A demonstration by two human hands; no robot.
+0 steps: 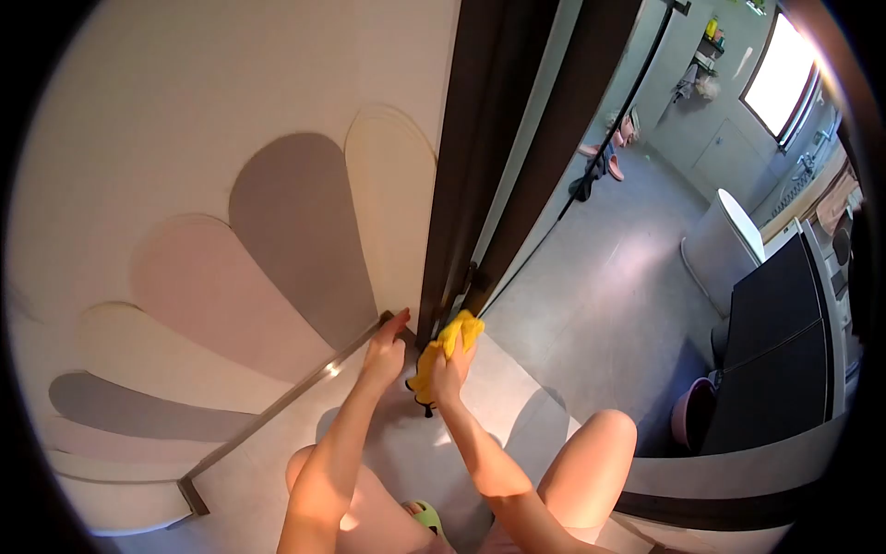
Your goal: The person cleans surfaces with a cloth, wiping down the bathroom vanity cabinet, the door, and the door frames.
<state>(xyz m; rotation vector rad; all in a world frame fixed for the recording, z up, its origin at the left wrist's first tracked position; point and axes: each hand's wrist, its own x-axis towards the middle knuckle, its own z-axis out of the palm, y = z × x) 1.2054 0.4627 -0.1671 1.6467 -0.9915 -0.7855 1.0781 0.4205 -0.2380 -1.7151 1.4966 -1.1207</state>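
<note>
In the head view my right hand (450, 367) grips a bright yellow cloth (460, 332), bunched at the foot of the dark brown door frame (480, 157). Part of the cloth hangs below the fingers, with a dark scalloped edge. My left hand (384, 355) is beside the wall's baseboard (305, 383), just left of the frame. One finger points up and out while the others are partly curled, and nothing shows in this hand. Whether it touches the wall or baseboard I cannot tell.
Petal-shaped panels (295, 212) cover the wall on the left. Through the doorway are a toilet (724, 245), a dark cabinet (780, 342), a pink bucket (692, 411) and pink slippers (616, 166). My knees (595, 452) are bent close by, above a green slipper (426, 519).
</note>
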